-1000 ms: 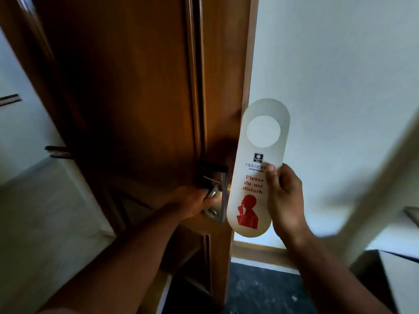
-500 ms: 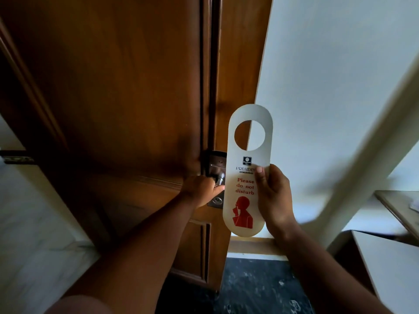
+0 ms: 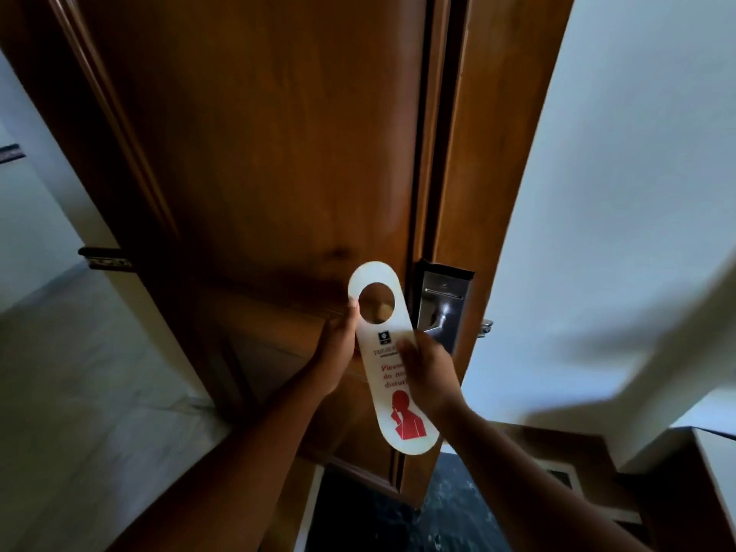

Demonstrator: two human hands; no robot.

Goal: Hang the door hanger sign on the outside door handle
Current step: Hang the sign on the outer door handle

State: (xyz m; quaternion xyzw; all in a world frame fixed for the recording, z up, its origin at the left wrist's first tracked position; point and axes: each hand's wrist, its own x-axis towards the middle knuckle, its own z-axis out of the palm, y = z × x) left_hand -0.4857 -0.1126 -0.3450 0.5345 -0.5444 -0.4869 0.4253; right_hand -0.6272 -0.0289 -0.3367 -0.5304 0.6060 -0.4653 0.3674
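The white door hanger sign [image 3: 388,376] has a round hole at its top, red "do not disturb" lettering and a red figure. It is tilted with its top leaning left, in front of the wooden door [image 3: 259,173]. My right hand [image 3: 432,374] grips the sign's middle from the right. My left hand [image 3: 338,344] holds the sign's left edge beside the hole. The metal lock plate with the door handle [image 3: 442,312] sits just right of the sign's top, untouched by either hand. The lever's tip [image 3: 486,327] sticks out past the door edge.
A white wall [image 3: 617,193] fills the right side. Pale floor [image 3: 79,392] lies to the left, dark marbled floor [image 3: 450,507] below the door. A metal fitting [image 3: 104,258] juts out at the left. Wooden furniture [image 3: 677,492] stands at bottom right.
My left hand has let go of the door handle and taken the sign's left edge. The sign has moved left and tilted, now in front of the door panel.
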